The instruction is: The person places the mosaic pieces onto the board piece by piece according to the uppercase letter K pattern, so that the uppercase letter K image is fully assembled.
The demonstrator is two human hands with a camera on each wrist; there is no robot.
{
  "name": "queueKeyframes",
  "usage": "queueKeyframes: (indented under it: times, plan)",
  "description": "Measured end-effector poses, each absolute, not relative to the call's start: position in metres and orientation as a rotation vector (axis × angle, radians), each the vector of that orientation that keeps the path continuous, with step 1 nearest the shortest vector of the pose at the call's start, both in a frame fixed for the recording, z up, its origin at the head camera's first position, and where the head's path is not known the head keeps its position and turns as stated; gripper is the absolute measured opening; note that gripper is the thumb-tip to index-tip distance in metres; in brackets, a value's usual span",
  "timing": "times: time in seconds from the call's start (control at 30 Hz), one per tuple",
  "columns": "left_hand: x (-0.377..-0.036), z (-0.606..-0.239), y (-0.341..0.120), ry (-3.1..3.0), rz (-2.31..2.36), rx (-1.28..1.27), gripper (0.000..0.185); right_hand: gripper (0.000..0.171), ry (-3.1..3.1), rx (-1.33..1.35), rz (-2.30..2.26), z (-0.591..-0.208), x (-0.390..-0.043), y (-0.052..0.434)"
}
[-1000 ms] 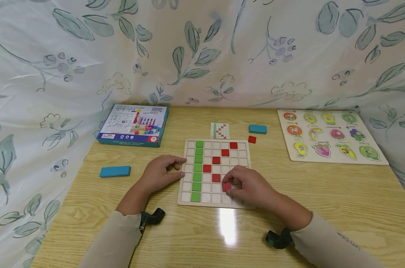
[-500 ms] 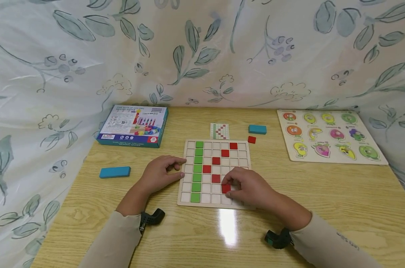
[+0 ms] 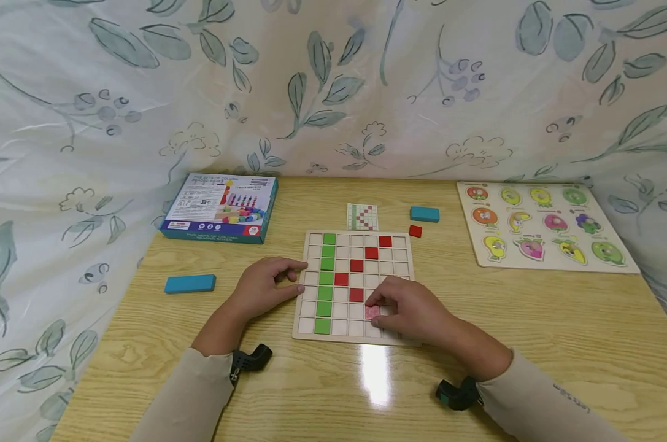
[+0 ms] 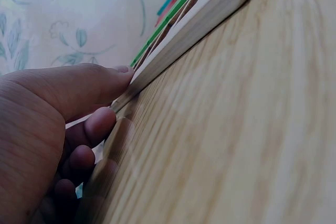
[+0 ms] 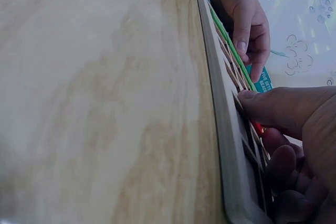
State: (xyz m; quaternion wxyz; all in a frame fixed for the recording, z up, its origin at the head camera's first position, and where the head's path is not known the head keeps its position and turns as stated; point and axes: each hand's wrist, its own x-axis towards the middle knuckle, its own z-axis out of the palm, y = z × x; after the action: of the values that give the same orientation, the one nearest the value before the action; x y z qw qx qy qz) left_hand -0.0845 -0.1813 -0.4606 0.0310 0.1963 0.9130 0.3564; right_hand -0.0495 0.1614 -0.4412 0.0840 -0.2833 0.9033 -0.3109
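A wooden grid board (image 3: 358,339) lies on the table, with a column of green tiles (image 3: 325,279) and several red tiles (image 3: 356,266) set in its cells. Over a lower cell, my right hand (image 3: 413,304) pinches a square tile (image 3: 372,312) between thumb and fingers; its top looks pale pink here. Along the board's left edge, my left hand (image 3: 264,282) rests thumb and index fingertips on the rim, its other fingers loosely bent. In the right wrist view, the right thumb (image 5: 281,106) lies low over the grid, and the tile is mostly hidden.
Behind the board lies a small pattern card (image 3: 362,217). A blue block (image 3: 424,213) and a loose red tile (image 3: 415,231) are to its right. Another blue block (image 3: 190,283), a toy box (image 3: 219,207) and a fruit puzzle board (image 3: 548,226) lie farther out.
The tile in my right hand has shifted slightly toward me in its cell, and its top turned from red to pale pink. My left hand has stayed put.
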Motion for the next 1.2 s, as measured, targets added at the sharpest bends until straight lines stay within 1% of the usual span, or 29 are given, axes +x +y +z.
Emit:
queueKeyframes:
  times: [0.33,0.8,1.2]
  plan:
    - [-0.085,-0.461,-0.181,2.806,1.106,0.61,0.04,0.027,2.702,-0.906,-0.94,-0.445,-0.049,0.166]
    - [-0.085,-0.459,-0.181,2.803,1.109,0.599,0.04,0.028,2.636,-0.86,-1.026,-0.439,-0.054,0.173]
    - [-0.085,-0.46,-0.181,2.806,1.106,0.591,0.04,0.028,2.671,-0.708,-1.096,-0.43,-0.072,0.19]
